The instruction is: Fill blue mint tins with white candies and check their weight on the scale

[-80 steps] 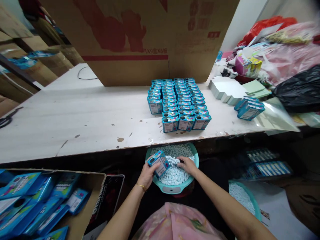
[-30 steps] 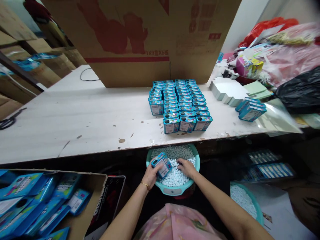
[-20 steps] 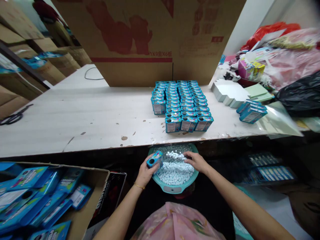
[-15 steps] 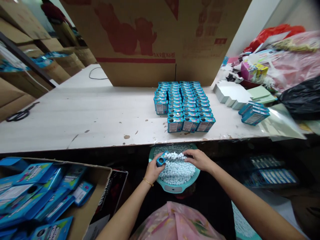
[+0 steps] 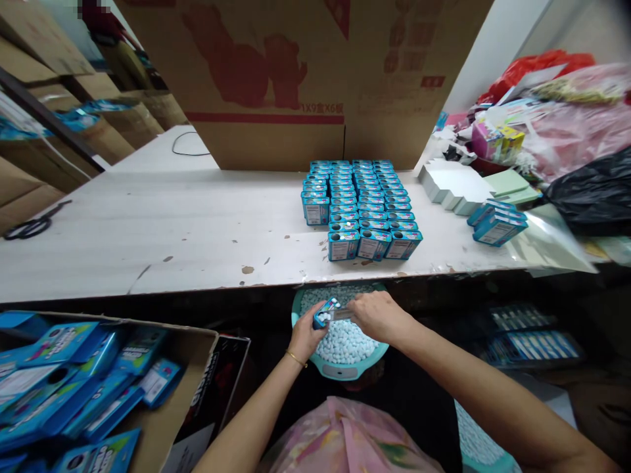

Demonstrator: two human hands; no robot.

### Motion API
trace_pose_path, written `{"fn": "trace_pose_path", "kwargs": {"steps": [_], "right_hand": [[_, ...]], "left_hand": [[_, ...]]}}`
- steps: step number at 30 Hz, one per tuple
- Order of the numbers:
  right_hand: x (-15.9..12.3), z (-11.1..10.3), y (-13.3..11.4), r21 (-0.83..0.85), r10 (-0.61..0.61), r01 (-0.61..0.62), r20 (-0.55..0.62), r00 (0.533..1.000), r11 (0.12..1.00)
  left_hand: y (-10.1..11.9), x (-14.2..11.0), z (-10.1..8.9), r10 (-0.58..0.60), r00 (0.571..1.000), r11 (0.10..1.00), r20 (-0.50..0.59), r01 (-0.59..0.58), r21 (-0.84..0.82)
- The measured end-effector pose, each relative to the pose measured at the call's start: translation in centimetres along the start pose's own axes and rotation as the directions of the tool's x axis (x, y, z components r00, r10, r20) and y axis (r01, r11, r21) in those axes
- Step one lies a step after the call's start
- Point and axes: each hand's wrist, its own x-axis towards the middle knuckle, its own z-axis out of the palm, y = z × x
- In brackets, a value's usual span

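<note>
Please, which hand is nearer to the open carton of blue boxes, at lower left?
The left. The left hand is to the right of the carton, holding a small blue box over the teal basin; the right hand is farther right, with a clear tool.

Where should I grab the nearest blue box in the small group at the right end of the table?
Probably by its two narrow ends, coming down from above and in front. The nearest box stands upright with its broad labelled face forward and both ends exposed, while the boxes behind it crowd its back.
</note>
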Motion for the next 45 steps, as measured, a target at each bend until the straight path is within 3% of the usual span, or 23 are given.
{"fn": "trace_pose_path", "kwargs": {"steps": [3, 6, 10, 15, 18, 23, 28, 32, 35, 39, 42, 45], "right_hand": [[-0.7, -0.1, 1.0, 0.064, 0.032, -0.033, 0.005, 0.999, 0.997], [-1.6, 1.1, 3.0, 0.16, 0.117, -0.117, 0.009, 0.993, 0.98], [-2.3, 4.9, 5.3, 0.226, 0.217, -0.23, 0.083, 0.973, 0.947], [-2.2, 9.7, 6.5, 0.261, 0.223, -0.247, 0.116, 0.968, 0.933], [-1.0, 12.0, 6.1, 0.268, 0.245, -0.262, 0.097, 0.965, 0.927], [2.7, 15.8, 3.0, 0.464, 0.221, -0.223, 0.061, 0.973, 0.857], [4.2, 17.7, 2.5, 0.601, 0.204, -0.175, 0.02, 0.979, 0.78], [3.1, 16.8, 4.3, 0.807, 0.171, -0.047, -0.068, 0.983, 0.588], [1.8, 13.9, 5.1, 0.821, 0.153, 0.025, -0.137, 0.979, 0.571], [0.3, 8.2, 4.6, 0.695, 0.048, 0.078, -0.16, 0.986, 0.715], [-0.3, 4.5, 3.4, 0.465, 0.001, 0.044, -0.097, 0.995, 0.884], [-0.4, 2.3, 1.6, 0.211, -0.012, 0.02, -0.038, 0.999, 0.977]], "left_hand": [[-0.3, -0.4, -0.3, 0.015, 1.0, 0.997, 0.007, -0.014, -0.076], [-0.4, -1.0, -0.9, 0.015, 1.0, 0.991, 0.017, -0.013, -0.131], [0.0, -1.7, -1.9, 0.062, 0.998, 0.992, 0.012, -0.061, -0.109], [0.0, -1.5, -2.7, 0.117, 0.992, 0.993, 0.035, -0.117, -0.004], [-0.2, -1.3, -2.7, 0.047, 0.999, 0.996, -0.005, -0.048, -0.072], [-0.2, -1.7, -2.6, -0.085, 0.995, 0.985, -0.056, 0.075, -0.158], [-0.3, -2.4, -3.7, -0.198, 0.972, 0.949, -0.128, 0.157, -0.272], [-0.6, -2.4, -4.1, -0.215, 0.964, 0.945, -0.154, 0.165, -0.284], [-0.6, -2.1, -3.5, -0.19, 0.973, 0.956, -0.131, 0.153, -0.249], [-0.1, -1.4, -1.9, -0.103, 0.993, 0.984, -0.049, 0.095, -0.148], [0.2, -0.9, -0.9, -0.038, 0.999, 0.995, -0.029, 0.036, -0.095], [0.5, -0.8, -0.3, -0.003, 1.0, 0.998, -0.031, 0.001, -0.057]]}}
